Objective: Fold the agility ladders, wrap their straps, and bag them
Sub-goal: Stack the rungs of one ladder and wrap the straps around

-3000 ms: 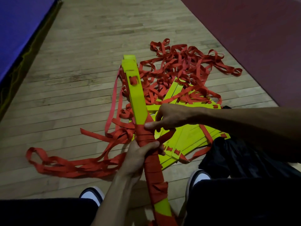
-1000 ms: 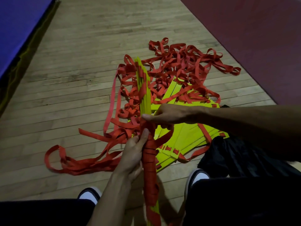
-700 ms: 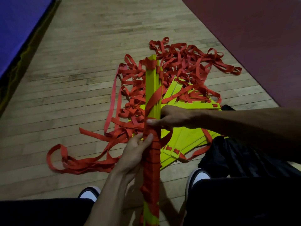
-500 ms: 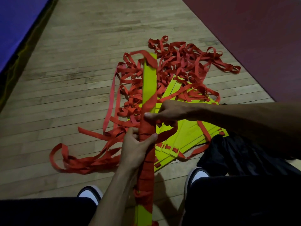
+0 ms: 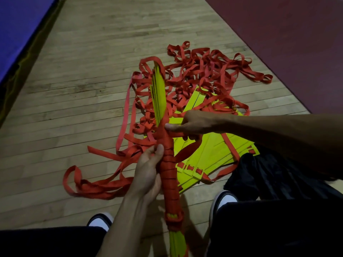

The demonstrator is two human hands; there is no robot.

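Left hand (image 5: 148, 173): fingers curled round the stacked bundle of yellow plastic ladder rungs (image 5: 168, 164), gripping its red-wrapped middle, held upright-tilted above the wooden plank floor (image 5: 83, 89). Right hand (image 5: 193, 124): thumb and curled fingers pinch the red fabric strap (image 5: 181, 135) just beside the bundle's wrapped section. A second fanned set of yellow rungs (image 5: 213, 151) lies on the floor beneath, among loose red strap coils (image 5: 207, 71), touching a black fabric bag (image 5: 269, 179).

Dim, warm indoor light; the wooden floor (image 5: 83, 89) reads dull and grainy. Soft shadows fall toward 6 o'clock. The rung bundle's (image 5: 158, 93) far end is motion-blurred. Floorboards bow at the edges; corners darken.
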